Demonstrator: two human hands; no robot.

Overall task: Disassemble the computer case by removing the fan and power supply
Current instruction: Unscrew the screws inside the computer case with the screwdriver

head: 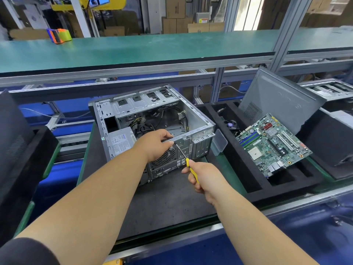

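Steel, bare and grey, makes up the computer case, which lies open-side-up on the dark tabletop at the middle of the view. Its power supply sits inside at the case's 8 o'clock corner, label upward. Its fan shows as a round mesh grille on the near rear panel, partly hidden by the left hand.

That left grip curls over the top rim of the rear panel, steadying the case. The right hand wraps its grip round the yellow handle of a screwdriver, whose tip meets the panel at the grille's 1 o'clock corner. The step in hand looks like loosening a fan screw. Next, the tip probably needs firm seating and straight turning so it does not slip, while the left hand keeps the case from shifting.

At 3 o'clock a black foam tray holds a green motherboard, lying tilted across its pockets. A small fan part rests in a far pocket. A clear plastic box stands between case and tray.
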